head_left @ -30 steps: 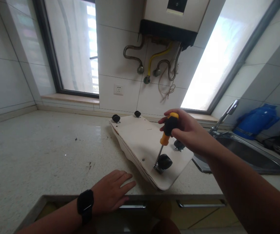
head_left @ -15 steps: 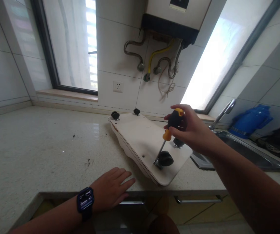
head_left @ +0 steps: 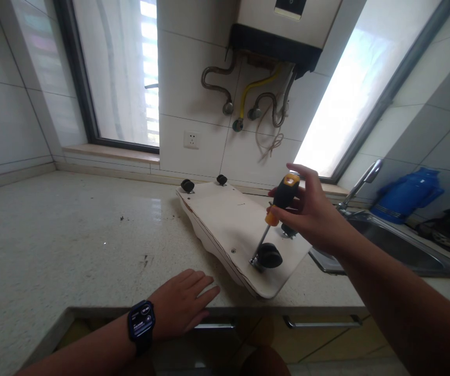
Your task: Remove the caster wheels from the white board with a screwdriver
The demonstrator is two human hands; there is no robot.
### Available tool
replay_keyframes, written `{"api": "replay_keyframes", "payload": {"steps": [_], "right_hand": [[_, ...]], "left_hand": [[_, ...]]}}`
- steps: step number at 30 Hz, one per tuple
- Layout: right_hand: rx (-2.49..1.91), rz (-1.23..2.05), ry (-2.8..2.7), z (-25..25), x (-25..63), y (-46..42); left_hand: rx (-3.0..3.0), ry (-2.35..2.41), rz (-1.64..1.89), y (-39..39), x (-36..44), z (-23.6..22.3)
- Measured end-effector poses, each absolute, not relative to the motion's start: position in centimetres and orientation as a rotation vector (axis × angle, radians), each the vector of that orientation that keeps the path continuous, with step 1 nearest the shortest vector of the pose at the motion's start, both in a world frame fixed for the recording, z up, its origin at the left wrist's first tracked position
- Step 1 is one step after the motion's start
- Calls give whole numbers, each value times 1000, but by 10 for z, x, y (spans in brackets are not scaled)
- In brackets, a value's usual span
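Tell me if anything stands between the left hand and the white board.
Nothing visible does: only a strip of countertop lies between the left hand and the near side of the white board. The screwdriver and nearest black caster are beyond that edge.

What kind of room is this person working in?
It looks like a kitchen: there is a sink with a tap, a stone-like countertop, and drawers with metal handles below.

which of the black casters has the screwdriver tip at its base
The caster nearest the counter's front edge; the screwdriver in the right hand meets its mounting plate, unlike the other three.
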State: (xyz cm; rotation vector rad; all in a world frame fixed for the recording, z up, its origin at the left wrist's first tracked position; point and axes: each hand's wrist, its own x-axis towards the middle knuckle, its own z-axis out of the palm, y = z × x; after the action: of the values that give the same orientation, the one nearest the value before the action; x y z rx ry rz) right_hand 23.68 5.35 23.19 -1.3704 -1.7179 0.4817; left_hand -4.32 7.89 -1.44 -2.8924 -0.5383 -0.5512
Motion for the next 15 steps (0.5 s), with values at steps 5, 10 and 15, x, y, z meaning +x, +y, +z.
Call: {"api": "replay_keyframes", "payload": {"steps": [5,10,15], "right_hand": [[-1314,515,-1695,225,239,56],[-1428,332,-1739,226,238,57],[-1400,402,-1699,228,240,56]], "left_hand": [[-2898,-536,-542,79,-44,-13],[-2887,-542,-551,79,-44,-12],[-2872,-529,-577,79,-44,-12]]}}
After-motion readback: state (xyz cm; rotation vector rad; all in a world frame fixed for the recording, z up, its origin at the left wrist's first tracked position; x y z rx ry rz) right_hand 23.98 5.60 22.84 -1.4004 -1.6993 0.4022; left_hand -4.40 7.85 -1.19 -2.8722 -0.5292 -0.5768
